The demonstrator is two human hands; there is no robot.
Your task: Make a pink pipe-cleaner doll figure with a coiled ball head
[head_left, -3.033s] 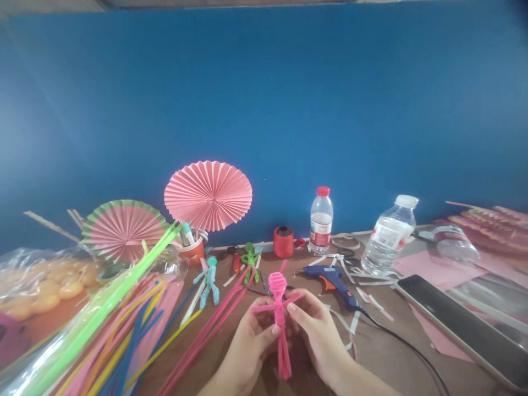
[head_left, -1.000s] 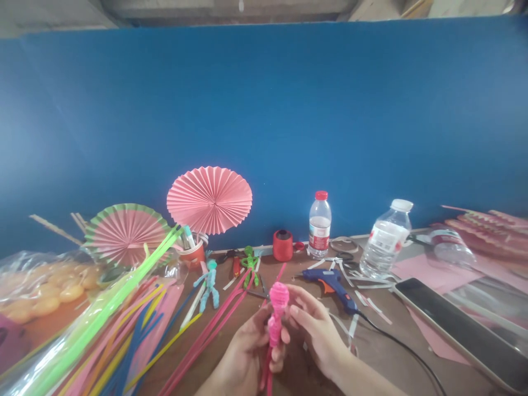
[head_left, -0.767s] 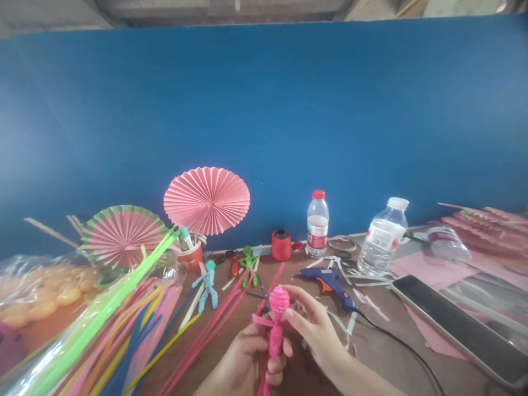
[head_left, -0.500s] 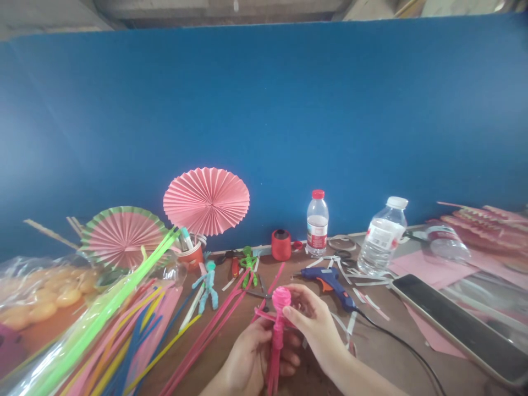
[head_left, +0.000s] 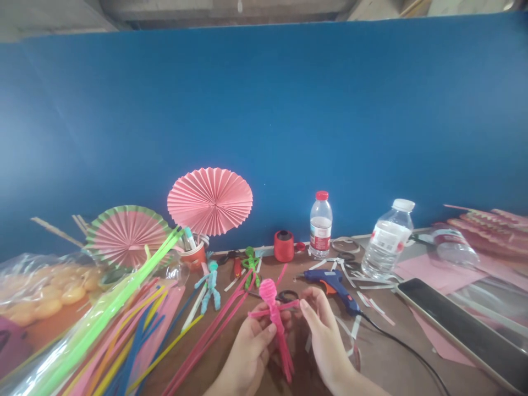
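A pink pipe-cleaner figure (head_left: 275, 313) with a round wound head, two side arms and long loose strands below is held low in front of me. My left hand (head_left: 253, 344) grips its body between thumb and fingers. With thumb and fingertips, my right hand (head_left: 324, 335) pinches the tip of the figure's right-side arm. Behind it on the table stand a light-blue pipe-cleaner figure (head_left: 212, 287) and a green one (head_left: 250, 267). Loose pink pipe cleaners (head_left: 218, 324) lie to the left of my hands. Scissors (head_left: 287, 296) lie partly hidden behind the pink figure.
A blue glue gun (head_left: 336, 283) with a black cord lies right of my hands. Beyond it stand two water bottles (head_left: 320, 228) and a phone (head_left: 457, 324). Bagged pipe cleaners (head_left: 107, 308) fill the left. Pink paper fans (head_left: 210, 201) and a red tape roll (head_left: 284, 246) are at the back.
My right hand has moved from the figure's head and neck to its right-side arm. The figure's head now tilts left, its strands swinging right, and my left thumb presses on its body.
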